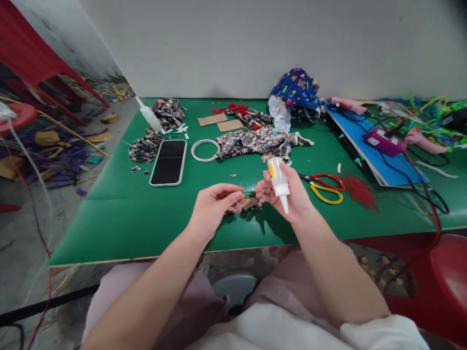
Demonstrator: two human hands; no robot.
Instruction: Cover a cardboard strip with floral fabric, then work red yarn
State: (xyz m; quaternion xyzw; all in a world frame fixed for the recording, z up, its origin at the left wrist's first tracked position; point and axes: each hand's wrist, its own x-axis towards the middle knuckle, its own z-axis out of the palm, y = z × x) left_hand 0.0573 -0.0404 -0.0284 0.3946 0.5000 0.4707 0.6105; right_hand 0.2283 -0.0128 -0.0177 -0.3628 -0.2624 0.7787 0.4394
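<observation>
My right hand [292,192] is wrapped round a small white squeeze bottle [279,180] with a yellow label. Its narrow nozzle points down, and the fingertips reach the right end of a short floral fabric piece [250,201]. This piece has a tan strip along it and lies near the table's front edge. Thumb and forefinger of my left hand [217,206] are pinched together just above the piece's left part. Whatever is between those fingertips is too small to make out.
Scissors [324,187] with red and yellow handles lie to the right, beside red threads [359,192]. A phone [168,163], a white ring [205,150] and floral cloth [255,142] are behind my hands. Pink glue guns [425,141] and cables rest near a blue folder [386,163].
</observation>
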